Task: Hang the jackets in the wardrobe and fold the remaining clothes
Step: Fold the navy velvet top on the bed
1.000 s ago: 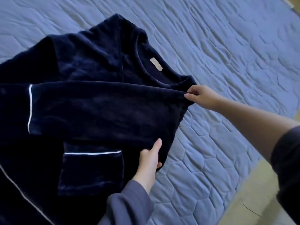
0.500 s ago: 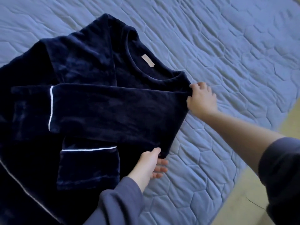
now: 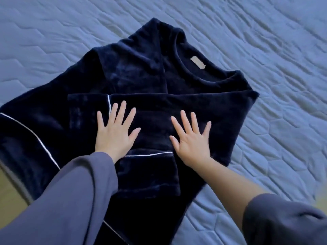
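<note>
Navy top (image 3: 141,71) lies spread flat on the bed (image 3: 265,50), on its blue quilted cover, collar pointing away from me and the lower part running toward the near edge, where it leaves my view. A small pale label (image 3: 197,63) shows inside the neckline. One long sleeve (image 3: 212,106) is folded straight across the chest, and its cuff (image 3: 88,112), marked off by a thin white line of piping, ends toward the left side of the garment.

My left hand (image 3: 115,131) rests flat on that folded sleeve just beside the cuff's piping, fingers straight and spread, gripping nothing. My right hand (image 3: 192,144) lies the same way further along the sleeve, palm down, fingers fanned out, holding nothing. The two hands are near each other but apart.

Just below them sits a patch pocket (image 3: 150,172) with a white-piped top edge that runs between my wrists. More white piping (image 3: 31,131) runs slantwise across the garment's left side. At the bed's near left corner a strip of yellowish floor (image 3: 7,191) shows.
</note>
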Demonstrator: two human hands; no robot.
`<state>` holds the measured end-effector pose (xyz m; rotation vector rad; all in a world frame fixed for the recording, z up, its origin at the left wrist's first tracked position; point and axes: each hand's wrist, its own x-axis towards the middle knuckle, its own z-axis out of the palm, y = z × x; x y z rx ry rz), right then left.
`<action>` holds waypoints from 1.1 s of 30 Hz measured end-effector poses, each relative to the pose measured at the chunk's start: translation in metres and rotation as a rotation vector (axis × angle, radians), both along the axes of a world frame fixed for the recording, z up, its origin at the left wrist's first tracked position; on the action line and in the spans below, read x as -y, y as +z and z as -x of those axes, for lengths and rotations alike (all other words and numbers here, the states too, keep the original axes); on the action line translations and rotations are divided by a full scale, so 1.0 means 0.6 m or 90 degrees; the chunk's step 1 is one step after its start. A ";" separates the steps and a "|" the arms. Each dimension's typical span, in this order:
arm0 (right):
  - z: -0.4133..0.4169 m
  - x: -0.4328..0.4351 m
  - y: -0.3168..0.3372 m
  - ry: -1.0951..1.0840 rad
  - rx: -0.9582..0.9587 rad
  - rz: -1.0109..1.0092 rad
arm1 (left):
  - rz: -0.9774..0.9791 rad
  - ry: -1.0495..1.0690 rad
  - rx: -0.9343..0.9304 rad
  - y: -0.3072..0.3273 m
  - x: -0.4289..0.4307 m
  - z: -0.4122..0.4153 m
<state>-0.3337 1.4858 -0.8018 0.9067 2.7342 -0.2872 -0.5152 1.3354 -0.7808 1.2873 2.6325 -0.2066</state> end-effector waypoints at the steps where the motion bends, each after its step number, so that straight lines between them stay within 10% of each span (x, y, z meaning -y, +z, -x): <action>1: -0.013 0.004 -0.013 -0.002 0.004 -0.017 | 0.017 0.006 -0.012 -0.014 0.022 0.005; 25: 0.018 0.017 0.055 -0.134 0.154 0.180 | 0.231 0.038 0.164 0.005 0.096 0.082; 33: 0.081 0.209 0.094 -0.240 -0.037 0.035 | 0.160 -0.048 0.244 0.037 0.123 0.133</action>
